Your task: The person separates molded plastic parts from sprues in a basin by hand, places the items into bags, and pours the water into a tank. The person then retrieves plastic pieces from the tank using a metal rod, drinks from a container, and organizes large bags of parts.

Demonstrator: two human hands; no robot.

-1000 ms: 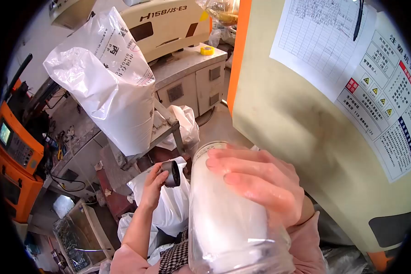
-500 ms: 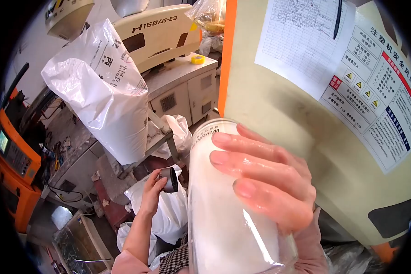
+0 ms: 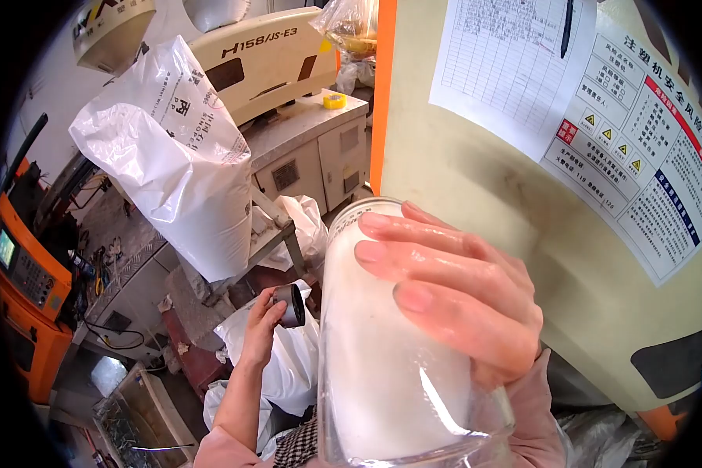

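Observation:
My right hand [image 3: 460, 288] is wrapped round a clear bottle [image 3: 366, 374] that looks white inside. The bottle is tilted close in front of the camera, with printed lettering near its far end; its near end runs out of view at the bottom. Lower and to the left, my left hand [image 3: 259, 324] grips a dark grey bottle cap [image 3: 291, 305] between thumb and fingers, its black inside turned to the right. The cap is apart from the bottle. White bags [image 3: 288, 366] lie below and behind my left hand.
A large white printed sack [image 3: 179, 156] stands on a metal stand at the left. The beige machine panel [image 3: 476, 171] with posted sheets is close on the right. An orange control unit [image 3: 27, 265] and an open box [image 3: 144, 421] are at far left. Yellow tape [image 3: 335, 101] lies on the machine.
The view has shifted slightly. The bottle's far end sits a little higher in view, and my right hand stays round it. My left hand still holds the cap.

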